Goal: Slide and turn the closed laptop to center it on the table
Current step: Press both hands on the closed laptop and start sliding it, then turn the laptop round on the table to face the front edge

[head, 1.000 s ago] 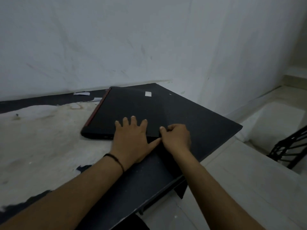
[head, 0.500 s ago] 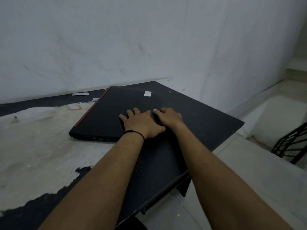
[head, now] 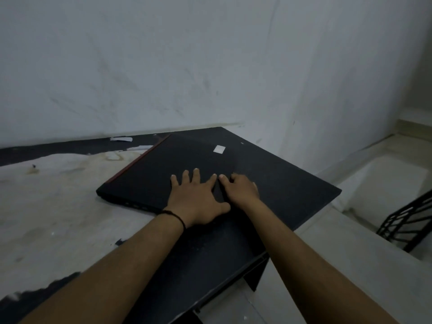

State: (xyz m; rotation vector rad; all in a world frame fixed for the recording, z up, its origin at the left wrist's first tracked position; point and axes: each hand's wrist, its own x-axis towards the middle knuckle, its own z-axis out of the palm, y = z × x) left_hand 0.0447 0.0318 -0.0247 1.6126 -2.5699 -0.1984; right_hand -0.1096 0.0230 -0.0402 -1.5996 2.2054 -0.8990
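The closed black laptop [head: 173, 164], with a red strip along its far left edge and a small white sticker on the lid, lies at an angle on the right part of the table [head: 58, 206]. My left hand [head: 196, 199] rests flat on the lid near its front edge, fingers spread. A thin black band circles that wrist. Beside it, my right hand [head: 240, 190] sits at the laptop's right side with its fingers curled over the edge. The laptop's right edge is hard to tell from the dark tabletop.
The tabletop is worn pale on the left and black on the right [head: 292, 188], where its corner ends above a drop to the floor. A white wall [head: 210, 66] stands close behind the table. A black metal frame [head: 409, 220] stands on the floor at the right.
The laptop has slid a little to the left and turned slightly. Both hands have moved from its front edge further onto the lid and stay side by side.
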